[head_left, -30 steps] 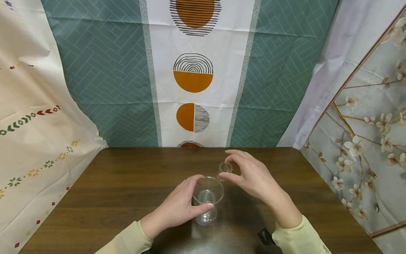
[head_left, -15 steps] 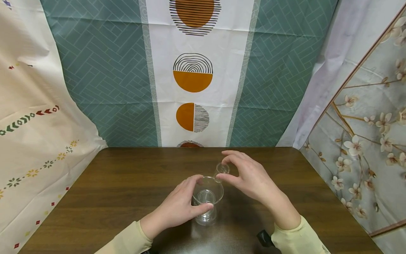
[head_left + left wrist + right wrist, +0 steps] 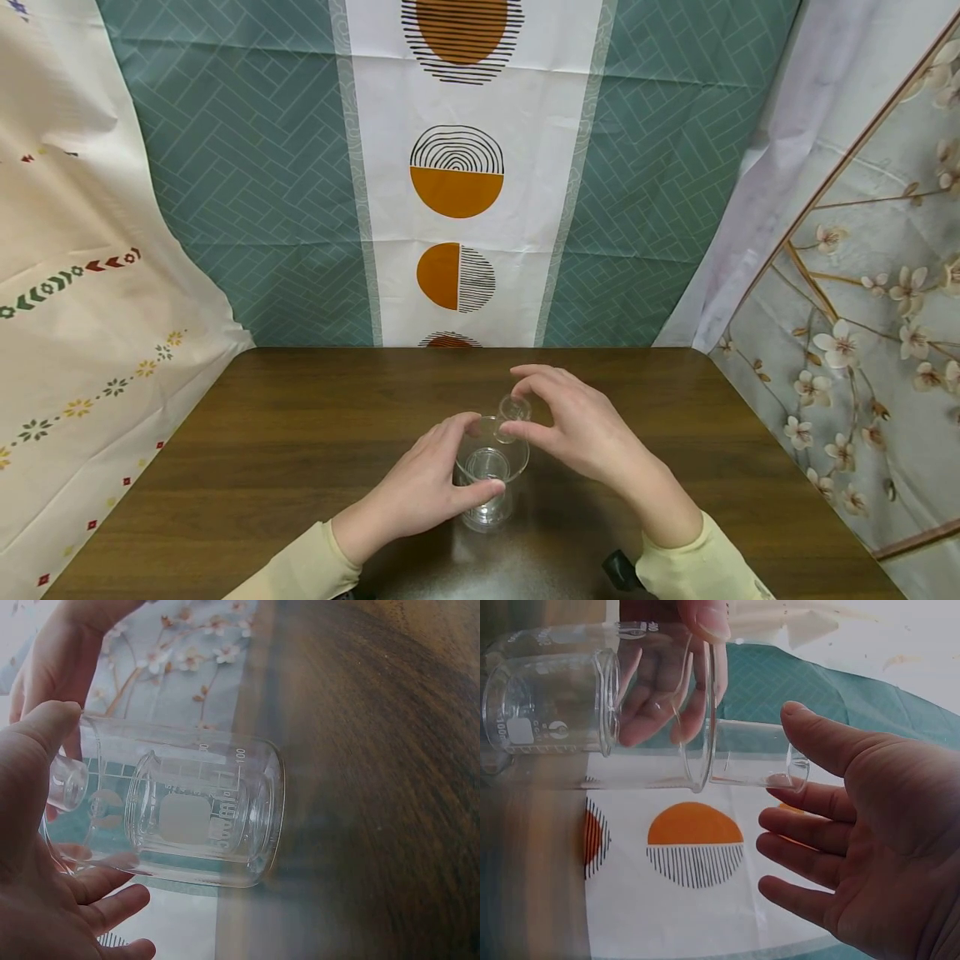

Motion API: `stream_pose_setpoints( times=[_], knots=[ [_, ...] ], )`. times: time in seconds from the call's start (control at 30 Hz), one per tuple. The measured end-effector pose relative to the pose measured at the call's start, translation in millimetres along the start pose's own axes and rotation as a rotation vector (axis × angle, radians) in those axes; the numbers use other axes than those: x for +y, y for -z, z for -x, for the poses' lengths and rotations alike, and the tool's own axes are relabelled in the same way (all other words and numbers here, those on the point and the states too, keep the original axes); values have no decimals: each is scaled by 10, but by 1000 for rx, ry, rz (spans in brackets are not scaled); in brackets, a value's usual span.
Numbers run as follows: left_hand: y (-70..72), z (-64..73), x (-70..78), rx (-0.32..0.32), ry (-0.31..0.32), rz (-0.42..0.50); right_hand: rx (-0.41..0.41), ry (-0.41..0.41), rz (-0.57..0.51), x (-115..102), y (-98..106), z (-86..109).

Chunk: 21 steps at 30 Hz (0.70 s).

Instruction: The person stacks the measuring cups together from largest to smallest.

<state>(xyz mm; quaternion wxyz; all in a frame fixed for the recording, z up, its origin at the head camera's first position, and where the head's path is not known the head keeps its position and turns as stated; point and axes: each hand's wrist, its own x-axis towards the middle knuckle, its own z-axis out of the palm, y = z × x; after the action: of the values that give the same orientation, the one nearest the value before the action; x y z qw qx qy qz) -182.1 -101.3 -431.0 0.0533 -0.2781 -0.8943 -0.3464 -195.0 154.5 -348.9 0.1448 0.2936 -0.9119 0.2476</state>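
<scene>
A large clear glass beaker [image 3: 517, 476] stands upright on the table, with printed white markings visible in the left wrist view. Inside it sits a smaller glass beaker [image 3: 187, 817], also marked. My left hand [image 3: 423, 487] holds the large beaker near its rim, thumb on the near side and fingers on the far side. Between thumb and fingertips, my right hand [image 3: 581, 425] pinches a tiny clear beaker [image 3: 515, 407] by its upper end. This tiny beaker hangs at the large beaker's rim, above the one inside. Whether it touches the rim, I cannot tell.
The brown wooden table [image 3: 315, 417] extends around both hands. A teal and white patterned cloth [image 3: 292, 167] hangs behind its back edge. Floral cloth [image 3: 840, 342] hangs at the right, and a cream cloth [image 3: 97, 333] at the left.
My right hand has moved left and slightly nearer with the tiny beaker, from beside the large beaker to over its rim. The left hand and the large beaker have stayed in place.
</scene>
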Motion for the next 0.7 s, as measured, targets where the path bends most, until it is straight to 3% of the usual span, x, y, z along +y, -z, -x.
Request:
stream_pose_setpoints(
  times=[0.7],
  knots=[
    [9, 5, 1, -21, 25, 23, -70, 31, -2, -61, -166, 16]
  ],
)
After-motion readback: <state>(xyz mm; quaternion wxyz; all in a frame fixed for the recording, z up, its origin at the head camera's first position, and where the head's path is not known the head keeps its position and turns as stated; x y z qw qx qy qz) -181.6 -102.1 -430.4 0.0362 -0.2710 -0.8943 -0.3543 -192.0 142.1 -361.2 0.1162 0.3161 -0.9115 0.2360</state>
